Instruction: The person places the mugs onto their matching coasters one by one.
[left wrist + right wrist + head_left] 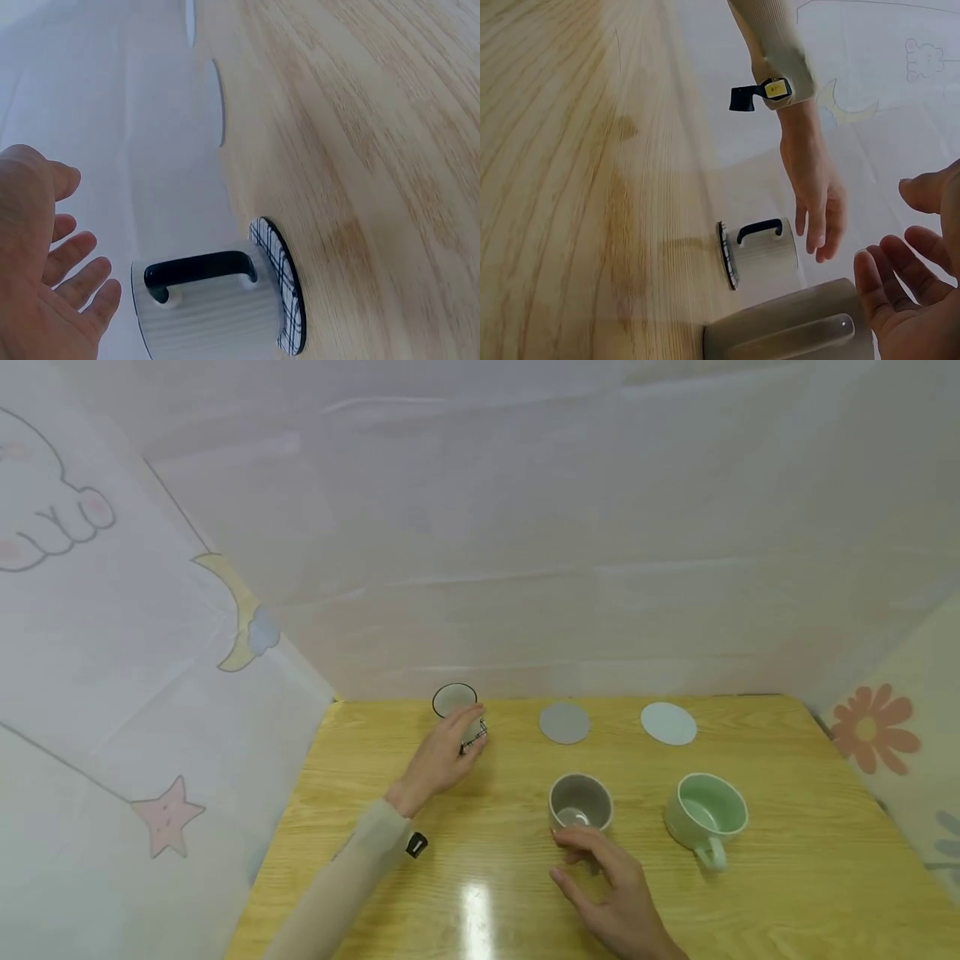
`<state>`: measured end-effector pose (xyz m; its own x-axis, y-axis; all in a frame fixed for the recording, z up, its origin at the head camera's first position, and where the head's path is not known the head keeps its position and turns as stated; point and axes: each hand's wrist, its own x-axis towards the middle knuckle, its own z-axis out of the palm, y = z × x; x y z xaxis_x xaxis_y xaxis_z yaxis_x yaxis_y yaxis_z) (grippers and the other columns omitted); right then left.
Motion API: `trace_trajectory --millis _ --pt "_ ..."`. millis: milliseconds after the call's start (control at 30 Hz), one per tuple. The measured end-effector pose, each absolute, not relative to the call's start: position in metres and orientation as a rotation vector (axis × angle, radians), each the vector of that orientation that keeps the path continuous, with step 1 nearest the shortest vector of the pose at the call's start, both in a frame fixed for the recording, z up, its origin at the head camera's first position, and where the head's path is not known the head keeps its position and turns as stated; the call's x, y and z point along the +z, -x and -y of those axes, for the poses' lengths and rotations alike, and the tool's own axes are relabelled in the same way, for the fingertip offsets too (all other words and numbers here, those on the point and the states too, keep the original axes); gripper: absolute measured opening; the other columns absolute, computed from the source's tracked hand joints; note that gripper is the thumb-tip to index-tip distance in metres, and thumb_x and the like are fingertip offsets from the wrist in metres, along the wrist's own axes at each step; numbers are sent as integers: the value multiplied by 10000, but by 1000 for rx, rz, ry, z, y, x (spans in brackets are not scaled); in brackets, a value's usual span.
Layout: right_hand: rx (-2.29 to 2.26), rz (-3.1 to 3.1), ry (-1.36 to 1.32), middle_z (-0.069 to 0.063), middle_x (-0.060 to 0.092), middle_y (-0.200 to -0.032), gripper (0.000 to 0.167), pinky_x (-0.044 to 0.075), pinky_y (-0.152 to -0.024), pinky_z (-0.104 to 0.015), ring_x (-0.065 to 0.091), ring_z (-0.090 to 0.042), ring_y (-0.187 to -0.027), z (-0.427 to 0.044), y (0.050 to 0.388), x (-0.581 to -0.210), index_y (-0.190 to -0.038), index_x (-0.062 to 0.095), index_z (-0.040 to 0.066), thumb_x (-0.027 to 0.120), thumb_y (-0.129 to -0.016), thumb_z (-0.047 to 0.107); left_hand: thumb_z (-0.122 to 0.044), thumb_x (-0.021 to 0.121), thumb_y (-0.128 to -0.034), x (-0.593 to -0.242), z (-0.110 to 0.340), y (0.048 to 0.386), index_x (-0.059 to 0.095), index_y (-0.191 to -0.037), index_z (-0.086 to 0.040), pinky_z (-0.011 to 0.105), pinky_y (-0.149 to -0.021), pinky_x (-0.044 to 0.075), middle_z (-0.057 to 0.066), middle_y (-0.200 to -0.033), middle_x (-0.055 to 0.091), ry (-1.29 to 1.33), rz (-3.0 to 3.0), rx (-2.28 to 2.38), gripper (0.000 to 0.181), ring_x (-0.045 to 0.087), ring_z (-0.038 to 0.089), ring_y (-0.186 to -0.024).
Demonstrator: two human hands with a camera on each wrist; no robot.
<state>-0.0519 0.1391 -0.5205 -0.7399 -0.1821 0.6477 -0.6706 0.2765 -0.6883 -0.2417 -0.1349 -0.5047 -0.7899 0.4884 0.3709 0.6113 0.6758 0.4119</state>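
Observation:
A white mug [210,315] with a black rim and black handle stands upright on a plaid coaster [291,300] at the back left of the table. My left hand [441,756] hovers over this mug, fingers relaxed; the left wrist view shows a gap between them. A grey mug [581,802] stands upright on the bare wood in the middle. Close to its near side is my right hand [611,893], with loosely bent fingers and the thumb apart. Whether its fingertips touch the grey rim, I cannot tell.
To the right stands a light green mug [705,814], its handle towards me. Two round flat coasters, one grey [565,723] and one pale [668,723], lie along the back of the wooden table [465,835]. Printed cloth [480,552] walls in the back and sides.

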Motion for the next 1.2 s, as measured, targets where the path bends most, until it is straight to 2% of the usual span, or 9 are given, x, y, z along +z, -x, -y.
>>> trace_trajectory --millis 267,500,633,833,1067,1200 --pt "1453 2128 -695 -63 719 -1224 596 615 -874 -204 695 -65 -1100 -151 50 -520 -1276 686 -25 862 -733 -193 -239 644 -1091 -509 118 246 510 -1550 -14 482 -1231 452 155 -1596 531 967 2654 -808 528 527 336 -1474" --pt "1506 2092 -678 -201 705 -1187 623 613 -879 -191 688 -63 -1090 -160 45 -525 -1273 678 -53 825 -706 -265 -269 626 -1100 -517 108 251 487 -1577 -53 437 -1235 452 105 -1630 499 970 2711 -779 542 505 286 -1494" --pt "1486 2092 -653 -192 713 -1176 618 613 -861 -189 692 -52 -1071 -163 46 -525 -1260 690 -40 824 -701 -265 -304 610 -1106 -520 104 256 488 -1577 -68 438 -1236 450 94 -1630 501 957 2717 -773 541 503 275 -1493" --pt "1455 2085 -620 -188 727 -1141 604 605 -859 -174 693 -47 -1051 -165 46 -528 -1234 707 -40 828 -687 -265 -271 633 -1096 -523 95 262 493 -1574 -66 436 -1238 448 94 -1624 507 984 2736 -711 538 505 273 -1491" --pt "1463 2109 -572 -198 727 -1159 570 600 -856 -182 707 -133 -1072 -171 42 -533 -1240 706 -34 821 -726 -251 -264 642 -1090 -520 80 265 522 -1542 -43 438 -1215 475 126 -1586 548 1059 2660 -616 517 560 295 -1446" --pt "1491 2098 -557 -200 724 -1168 562 606 -839 -186 707 -128 -1082 -172 40 -535 -1239 703 -43 818 -731 -255 -265 639 -1091 -521 75 267 526 -1538 -37 419 -1176 514 132 -1582 550 1063 2660 -632 514 577 292 -1428"
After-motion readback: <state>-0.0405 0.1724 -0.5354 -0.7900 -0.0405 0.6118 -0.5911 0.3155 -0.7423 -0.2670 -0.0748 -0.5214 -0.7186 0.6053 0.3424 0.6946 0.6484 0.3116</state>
